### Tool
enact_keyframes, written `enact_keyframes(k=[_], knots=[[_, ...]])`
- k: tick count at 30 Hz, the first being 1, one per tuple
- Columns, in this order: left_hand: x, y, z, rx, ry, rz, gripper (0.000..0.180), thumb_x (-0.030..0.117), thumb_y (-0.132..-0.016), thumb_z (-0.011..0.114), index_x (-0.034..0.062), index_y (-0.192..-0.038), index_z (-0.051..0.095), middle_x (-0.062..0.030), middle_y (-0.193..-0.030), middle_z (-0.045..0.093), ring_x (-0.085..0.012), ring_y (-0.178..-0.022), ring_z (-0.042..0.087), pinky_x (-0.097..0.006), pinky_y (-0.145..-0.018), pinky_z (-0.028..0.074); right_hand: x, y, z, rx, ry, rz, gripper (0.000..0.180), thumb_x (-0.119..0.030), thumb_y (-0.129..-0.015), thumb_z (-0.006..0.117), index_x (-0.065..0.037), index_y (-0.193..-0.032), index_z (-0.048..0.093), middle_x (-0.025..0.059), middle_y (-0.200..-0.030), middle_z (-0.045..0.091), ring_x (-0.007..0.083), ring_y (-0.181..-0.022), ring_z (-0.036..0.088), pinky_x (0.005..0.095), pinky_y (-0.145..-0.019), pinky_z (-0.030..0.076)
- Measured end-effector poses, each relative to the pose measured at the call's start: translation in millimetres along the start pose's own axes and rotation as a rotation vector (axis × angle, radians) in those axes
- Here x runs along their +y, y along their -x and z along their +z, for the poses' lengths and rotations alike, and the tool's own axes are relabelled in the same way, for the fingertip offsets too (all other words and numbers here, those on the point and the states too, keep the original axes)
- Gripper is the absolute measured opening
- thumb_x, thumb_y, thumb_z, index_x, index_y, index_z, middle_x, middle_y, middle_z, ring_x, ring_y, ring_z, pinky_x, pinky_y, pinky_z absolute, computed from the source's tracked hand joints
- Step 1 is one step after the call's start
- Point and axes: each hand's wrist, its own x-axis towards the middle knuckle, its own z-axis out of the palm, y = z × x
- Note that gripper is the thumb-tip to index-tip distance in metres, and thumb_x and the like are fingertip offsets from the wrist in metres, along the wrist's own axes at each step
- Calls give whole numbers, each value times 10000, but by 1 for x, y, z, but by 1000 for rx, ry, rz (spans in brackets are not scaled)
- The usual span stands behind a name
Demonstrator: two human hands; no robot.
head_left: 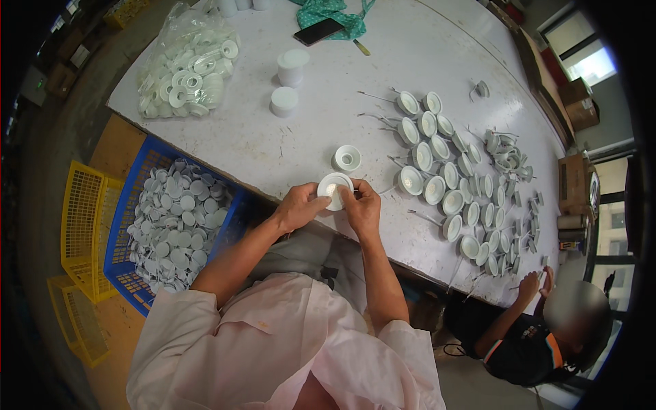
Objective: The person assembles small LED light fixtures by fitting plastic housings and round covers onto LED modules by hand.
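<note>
Near the table's front edge, both hands hold a white round lamp cup [335,183] with its hollow side up and a yellowish patch at its centre. My left hand [301,206] grips the left rim, fingers closed. My right hand [362,207] closes on the right side, its thumb reaching into the cup. Just beyond stands a white ring-shaped lamp housing [347,158], touching nothing. Farther left are a short stack of white discs [284,102] and a taller white stack [293,67]. To the right lie several lamp cups with wires [423,157], tilted in rows.
A blue crate [123,253] of small white discs stands left of my arm, beside yellow crates [85,225]. On the table [253,154] are a clear bag of white rings [188,68], a phone [319,31] and a green cloth [335,14]. A co-worker [526,345] sits at the right.
</note>
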Motion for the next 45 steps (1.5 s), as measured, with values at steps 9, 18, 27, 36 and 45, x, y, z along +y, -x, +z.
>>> enact_keyframes(k=[9, 18, 27, 36, 45], knots=[[25, -4, 2, -34, -63, -17, 315, 146, -886, 608, -73, -1111, 602, -154, -951, 699, -185, -828, 696, -286, -743, 533, -12, -3, -18, 8, -128, 15, 392, -122, -798, 727, 29, -1144, 620, 81, -954, 653, 77, -689, 576, 231, -586, 479], [25, -15, -1, -61, -167, 17, 296, 176, -878, 615, -50, -1068, 626, -88, -856, 680, -136, -763, 632, -283, -703, 499, -59, 0, -34, -255, 678, -716, 795, -199, -636, 835, -33, -1331, 486, 130, -1303, 489, 329, -1151, 493, 399, -960, 445], [65, -36, 4, -129, -175, 42, 272, 112, -916, 602, -72, -1117, 592, -94, -905, 685, -122, -755, 652, -239, -681, 519, -74, -27, -46, -155, 856, -806, 718, -287, -636, 798, -37, -1263, 554, 138, -1199, 568, 317, -1062, 553, 410, -891, 456], [49, -50, -32, 228, -196, 171, 351, 189, -892, 638, -68, -1127, 595, -171, -970, 699, -170, -818, 690, -273, -738, 530, -60, -94, -73, 152, 984, -526, 654, -368, -690, 762, -34, -1227, 591, 159, -1176, 606, 314, -1069, 559, 414, -911, 421], [3, -43, -39, 192, -124, 199, 243, 104, -916, 591, -67, -1088, 607, -157, -983, 697, -185, -860, 692, -277, -761, 546, -38, -104, -63, 221, 1207, -280, 627, -424, -737, 706, -94, -1254, 578, 162, -1381, 460, 310, -1150, 518, 427, -949, 380]])
